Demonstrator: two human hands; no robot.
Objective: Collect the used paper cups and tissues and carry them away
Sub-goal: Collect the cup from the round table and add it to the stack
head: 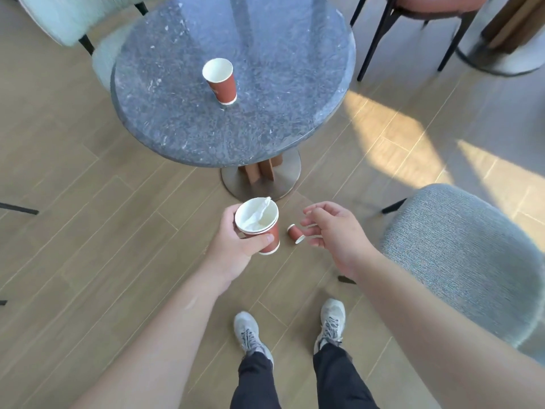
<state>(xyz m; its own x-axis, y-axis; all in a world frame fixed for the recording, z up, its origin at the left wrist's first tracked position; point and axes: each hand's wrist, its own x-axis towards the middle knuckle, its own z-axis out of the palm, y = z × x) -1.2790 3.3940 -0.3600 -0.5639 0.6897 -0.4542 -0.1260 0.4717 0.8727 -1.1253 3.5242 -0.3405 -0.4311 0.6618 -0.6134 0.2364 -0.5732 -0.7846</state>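
Note:
My left hand (236,246) grips a red paper cup (261,228), which looks like two cups nested, with a white crumpled tissue (259,212) inside. My right hand (333,231) hovers just right of it, fingers apart and holding nothing. Between the hands, down on the wooden floor, a red paper cup (295,233) lies on its side. Another red paper cup (221,81) stands upright on the round dark stone table (280,113).
A grey-green chair (466,261) stands at my right, a pale chair (73,25) behind the table at left, and a brown chair with black legs (413,13) at the back right. The table's metal base (262,178) is just ahead of my hands.

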